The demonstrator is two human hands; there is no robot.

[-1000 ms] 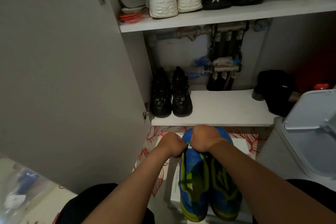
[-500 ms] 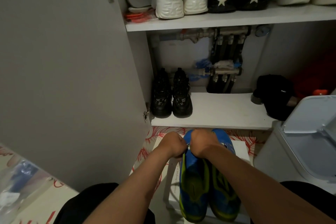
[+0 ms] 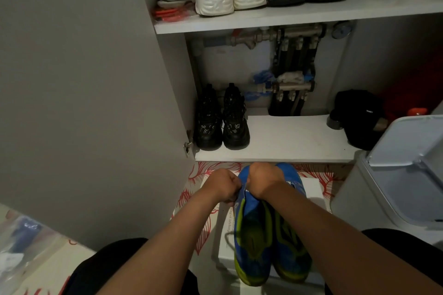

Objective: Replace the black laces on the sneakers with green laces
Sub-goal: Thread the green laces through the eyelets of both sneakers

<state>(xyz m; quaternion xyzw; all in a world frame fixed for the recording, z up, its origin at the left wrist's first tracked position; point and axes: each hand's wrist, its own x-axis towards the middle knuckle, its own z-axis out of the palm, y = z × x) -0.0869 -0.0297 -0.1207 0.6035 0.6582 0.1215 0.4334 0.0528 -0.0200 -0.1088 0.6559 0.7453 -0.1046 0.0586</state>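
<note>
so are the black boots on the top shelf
No, the black boots stand on the lower shelf, at its left end.

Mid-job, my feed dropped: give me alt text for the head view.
The left hand and right hand, fingers curled, meet at the front of one blue-and-green sneaker; whatever they hold is hidden. The pair sits on a white box before an open cabinet with black boots on its lower shelf.
</note>
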